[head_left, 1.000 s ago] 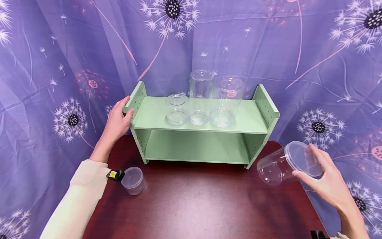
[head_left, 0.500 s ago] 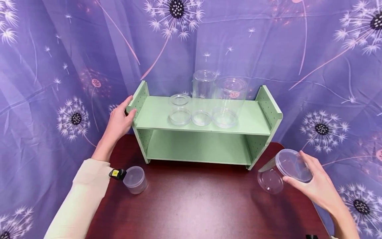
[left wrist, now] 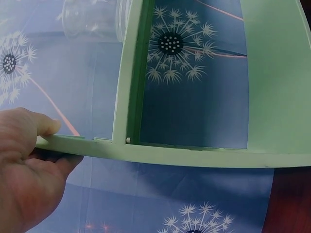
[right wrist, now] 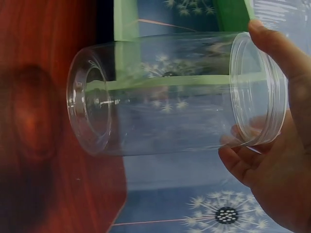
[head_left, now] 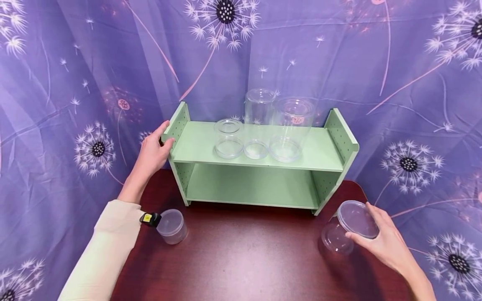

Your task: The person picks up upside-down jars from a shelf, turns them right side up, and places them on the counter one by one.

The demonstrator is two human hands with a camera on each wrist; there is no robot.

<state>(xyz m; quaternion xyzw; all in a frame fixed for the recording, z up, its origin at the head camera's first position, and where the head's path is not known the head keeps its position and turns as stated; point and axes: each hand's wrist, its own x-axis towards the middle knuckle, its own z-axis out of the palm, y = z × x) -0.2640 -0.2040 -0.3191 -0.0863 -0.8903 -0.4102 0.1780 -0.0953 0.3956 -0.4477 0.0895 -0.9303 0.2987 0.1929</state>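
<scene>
My right hand [head_left: 384, 238] grips a clear plastic jar [head_left: 336, 238] round its lidded top, thumb on one side and fingers on the other. The jar tilts a little, its base low over the table right of the green shelf [head_left: 252, 186]. In the right wrist view a gap seems to show between jar base and tabletop. My left hand [head_left: 152, 150] holds the upper front corner of the shelf's left side panel, with thumb and fingers on either side of it in the left wrist view. On the top board stand a short jar [head_left: 229, 146], a tall narrow jar [head_left: 258, 129] and a wide jar [head_left: 289, 140].
A small lidded jar [head_left: 173, 232] stands on the dark red table [head_left: 241, 251], beside my left wrist. The shelf's lower board holds nothing visible. A purple dandelion-print curtain [head_left: 293, 62] hangs behind and along both sides.
My right hand has brought the jar down and leftward towards the table, turning it more upright. My left hand keeps its hold on the shelf; the view has shifted slightly.
</scene>
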